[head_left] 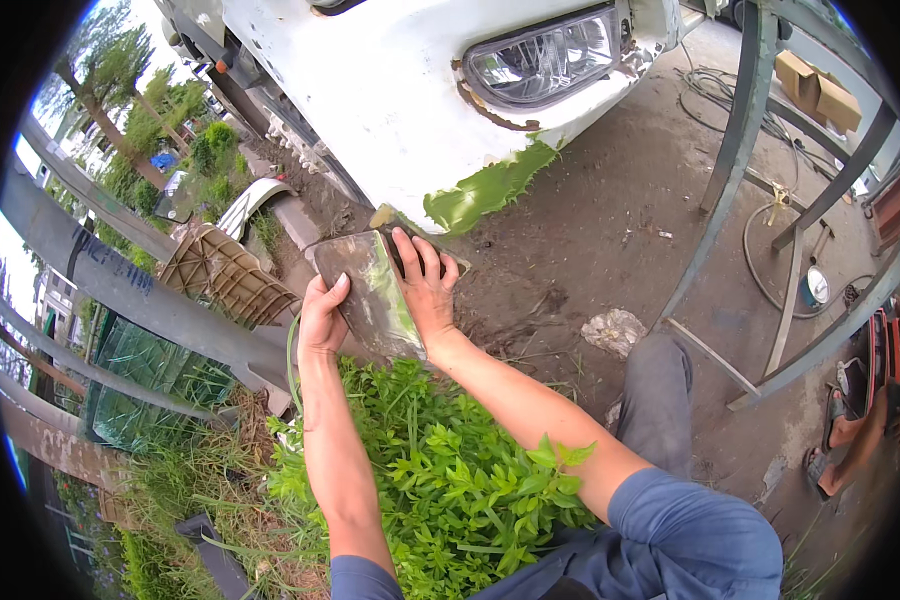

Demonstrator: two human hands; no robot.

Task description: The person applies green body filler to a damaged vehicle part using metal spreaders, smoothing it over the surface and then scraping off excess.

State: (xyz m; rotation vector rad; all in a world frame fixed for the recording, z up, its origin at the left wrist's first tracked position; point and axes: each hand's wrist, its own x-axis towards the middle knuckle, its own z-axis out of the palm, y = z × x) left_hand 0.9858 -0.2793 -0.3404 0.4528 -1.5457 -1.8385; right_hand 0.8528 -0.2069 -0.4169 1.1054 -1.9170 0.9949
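Observation:
My left hand point(322, 318) grips the left edge of a flat metal mixing plate point(370, 290) smeared with green filler. My right hand point(427, 285) sits on the plate's right side, fingers closed around a small tool or spreader that is mostly hidden. Just above the plate is the lower corner of a white car bumper point(390, 110), where a patch of green filler point(490, 188) is spread under the headlight point(542, 58).
Leafy green plants point(450, 490) grow below my arms. A grey metal frame point(740, 130) stands on the dirt ground at right, with hoses, a crumpled rag point(615, 330) and another person's foot point(850, 440). Beams and a plastic panel point(225, 275) lie at left.

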